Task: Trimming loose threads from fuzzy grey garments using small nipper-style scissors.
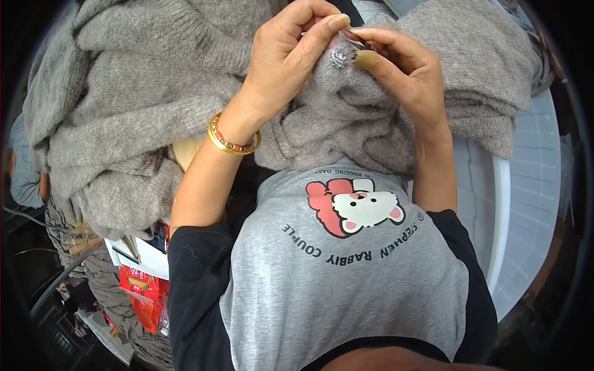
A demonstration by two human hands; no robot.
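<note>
A grey fuzzy knitted garment (352,96) is bunched between my hands, with a round, silvery, textured button (339,59) on its raised part. My left hand (284,59) is closed, thumb and fingers pinched at the top of the raised knit; its fingertips are partly hidden. Opposite it, my right hand (408,68) pinches a thin dark tool (357,39) whose tip points at the left thumb. A tan cover (366,59) wraps the right thumb's tip, close beside the button. Whether a thread runs between the hands is too small to tell.
Large folds of grey knitwear (142,93) pile up on the left, and another folded grey knit (476,74) lies on the right over a white table edge (502,204). A red package (143,297) sits at lower left. Part of another person's sleeve (26,167) shows at far left.
</note>
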